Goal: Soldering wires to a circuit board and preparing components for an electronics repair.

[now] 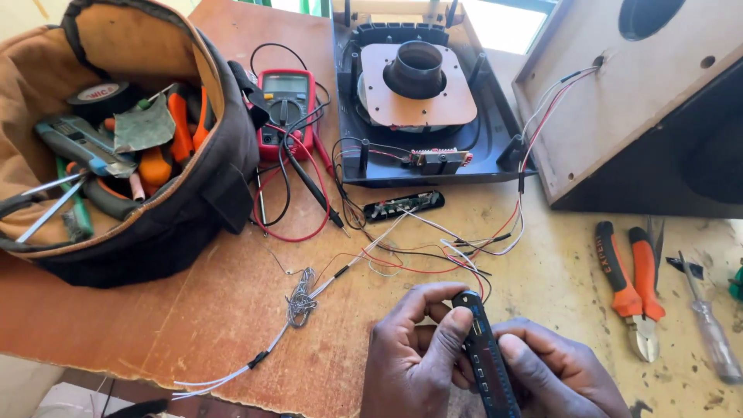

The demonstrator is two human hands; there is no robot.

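Both hands are meeting at the bottom edge of the view, gripping a slim black strip-shaped part (486,356) between them. Left hand (414,352) is curling around its upper end, thumb and forefinger pinching the rounded tip. Right hand (553,368) is closing on the lower length from the other side, fingers wrapped under it. Strip is tilting slightly, upper end pointing away from the person, held just above the wooden workbench (232,310).

Thin red, black and white wires (433,259) are trailing from near the strip's tip toward a small black oblong module (404,205) lying beside an opened black housing (422,101) with a round port on a tan plate. Coil of solder wire (300,302) is lying to the left of the hands. Red multimeter (285,112) with its probes is resting between the housing and an open tool bag (131,139) full of hand tools. Orange-handled pliers (631,286) and a screwdriver (712,329) are lying well to the right, near a wooden speaker cabinet (642,93).
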